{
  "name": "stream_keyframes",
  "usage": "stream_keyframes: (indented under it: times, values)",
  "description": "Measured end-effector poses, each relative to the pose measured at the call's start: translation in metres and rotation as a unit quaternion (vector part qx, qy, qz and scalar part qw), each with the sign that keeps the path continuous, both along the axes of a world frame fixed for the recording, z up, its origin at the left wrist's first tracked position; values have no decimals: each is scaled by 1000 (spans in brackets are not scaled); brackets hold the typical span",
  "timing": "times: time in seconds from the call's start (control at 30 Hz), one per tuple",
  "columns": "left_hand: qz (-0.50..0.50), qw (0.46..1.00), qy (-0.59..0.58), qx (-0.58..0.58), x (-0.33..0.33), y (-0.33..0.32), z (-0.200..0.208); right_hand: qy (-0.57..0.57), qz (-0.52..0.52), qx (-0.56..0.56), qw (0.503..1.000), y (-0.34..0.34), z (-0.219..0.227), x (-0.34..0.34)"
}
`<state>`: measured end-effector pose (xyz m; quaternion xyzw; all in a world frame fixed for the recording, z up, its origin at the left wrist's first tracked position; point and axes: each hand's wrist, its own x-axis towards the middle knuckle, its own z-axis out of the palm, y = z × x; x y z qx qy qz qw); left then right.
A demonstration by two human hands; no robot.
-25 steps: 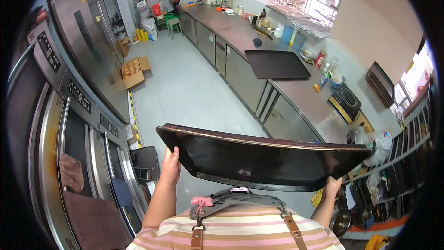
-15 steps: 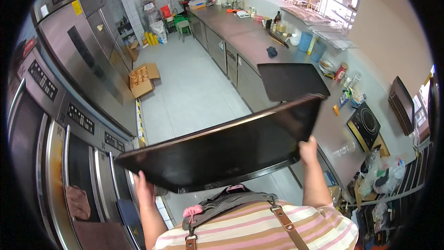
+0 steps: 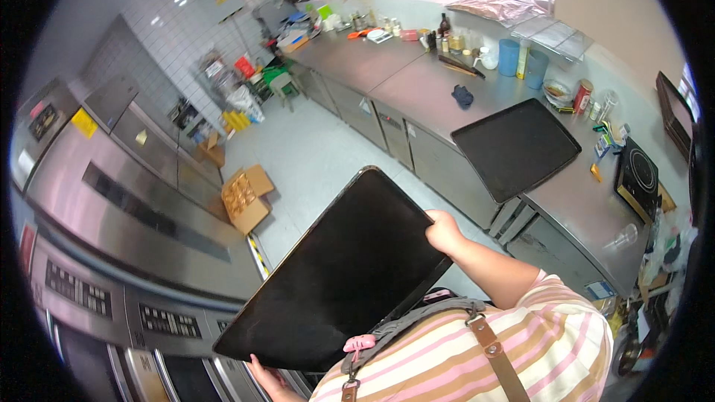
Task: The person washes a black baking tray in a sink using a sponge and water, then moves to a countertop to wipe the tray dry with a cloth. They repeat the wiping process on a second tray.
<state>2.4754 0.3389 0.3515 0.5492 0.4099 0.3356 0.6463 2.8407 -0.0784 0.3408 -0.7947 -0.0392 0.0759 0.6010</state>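
A large black baking tray (image 3: 339, 268) spans the space in front of me, tilted, with nothing lying on it. My right hand (image 3: 442, 232) grips its right edge. At the lower left corner, my left hand (image 3: 267, 378) holds the tray's edge; part of that hand is hidden. A second black baking tray (image 3: 517, 149) lies flat on the steel counter (image 3: 417, 78) to the right, apart from the one I hold.
Steel ovens with control panels (image 3: 170, 320) and a tall steel fridge (image 3: 149, 193) line the left. An open cardboard box (image 3: 249, 205) sits on the floor. An induction cooker (image 3: 639, 171), a dark cloth (image 3: 462, 96) and blue containers (image 3: 509, 57) stand or lie on the counter.
The held tray has swung from nearly level to a steep slant, its face now turned up toward me. My view has turned, and my left hand sits lower.
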Motion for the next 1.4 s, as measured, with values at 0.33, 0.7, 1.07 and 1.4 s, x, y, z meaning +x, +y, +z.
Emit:
stream_keyframes:
  times: [0.33, 0.7, 1.07, 1.4]
  values:
    - [-235, 969, -57, -43, 399, 85, -17, 23, -251, 71, 965, -66, -11, 172]
    - [-363, 906, -112, -187, 691, 109, -22, 99, -213, 101, 967, -93, -61, 511]
    - [-286, 909, -49, -299, 776, 139, -127, 160, -139, 21, 977, 38, -48, 763]
    - [-450, 866, 120, -180, 1139, 221, -160, 188, -308, -132, 923, 13, -142, 919]
